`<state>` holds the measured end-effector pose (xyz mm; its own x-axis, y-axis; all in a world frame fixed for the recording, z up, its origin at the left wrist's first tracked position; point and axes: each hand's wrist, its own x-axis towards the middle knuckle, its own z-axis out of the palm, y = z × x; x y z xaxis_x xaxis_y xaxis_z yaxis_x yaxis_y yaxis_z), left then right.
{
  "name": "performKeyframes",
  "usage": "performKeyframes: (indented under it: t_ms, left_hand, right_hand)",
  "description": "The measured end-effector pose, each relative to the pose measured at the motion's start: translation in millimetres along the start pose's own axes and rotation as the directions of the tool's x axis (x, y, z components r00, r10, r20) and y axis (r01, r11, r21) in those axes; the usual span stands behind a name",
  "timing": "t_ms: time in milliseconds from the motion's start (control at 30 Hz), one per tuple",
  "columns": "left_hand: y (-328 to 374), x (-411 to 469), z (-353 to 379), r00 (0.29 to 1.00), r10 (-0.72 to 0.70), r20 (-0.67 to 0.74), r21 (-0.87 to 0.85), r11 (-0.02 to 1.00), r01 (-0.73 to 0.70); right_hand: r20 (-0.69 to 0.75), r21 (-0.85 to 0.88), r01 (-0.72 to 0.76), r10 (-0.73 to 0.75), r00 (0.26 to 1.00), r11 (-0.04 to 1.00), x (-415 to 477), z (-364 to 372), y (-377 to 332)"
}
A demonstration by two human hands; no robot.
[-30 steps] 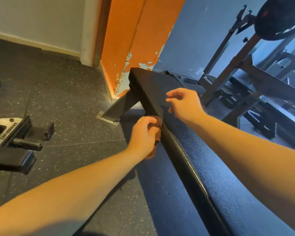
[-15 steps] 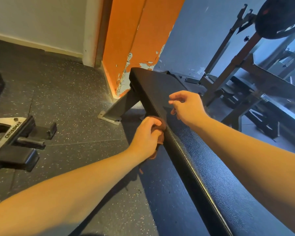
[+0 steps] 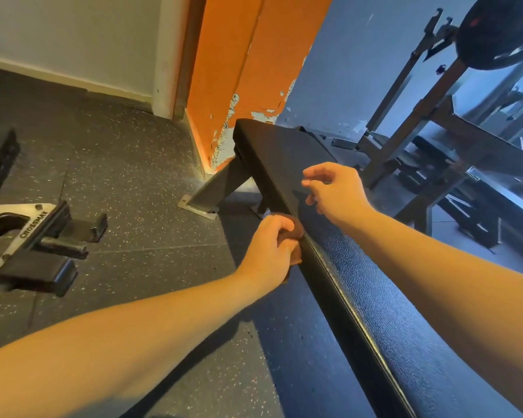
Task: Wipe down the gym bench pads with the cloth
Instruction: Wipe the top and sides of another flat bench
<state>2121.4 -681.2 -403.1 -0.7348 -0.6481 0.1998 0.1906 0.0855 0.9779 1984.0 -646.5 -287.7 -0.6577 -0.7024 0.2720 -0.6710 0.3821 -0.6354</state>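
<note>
Head view. Change noted: left hand (image 3: 267, 254) with crumpled brown cloth (image 3: 294, 236) has slid slightly nearer along the side edge of the long black textured vinyl bench pad (image 3: 390, 297). I log the left hand gripping the cloth, pressed against that edge. Right hand (image 3: 337, 191): fingers loosely curled, holding nothing, above the pad top; contact I cannot tell. Speckled grey rubber floor (image 3: 127, 182): black-and-silver CROSSMAX clamp (image 3: 34, 236), left.

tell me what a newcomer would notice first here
The long black bench pad cuts diagonally from centre to lower right, with the left hand holding a brown cloth against its side edge. The right hand hovers above the pad top, and a peeling orange wall stands behind the far end.
</note>
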Motion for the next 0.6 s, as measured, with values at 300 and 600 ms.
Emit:
performKeyframes:
  t_ms: [300, 600]
  left_hand:
    - [4, 37, -14, 0.981, -0.127, -0.144, 0.105, 0.984, 0.142]
    - [1, -16, 10, 0.997, -0.067, -0.034, 0.077, 0.995, 0.070]
  right_hand:
    - [0.014, 0.030, -0.008, 0.007, 1.000, 1.000, -4, 3, 0]
    - [-0.002, 0.046, 0.001, -0.001, 1.000, 0.999, -19, -8, 4]
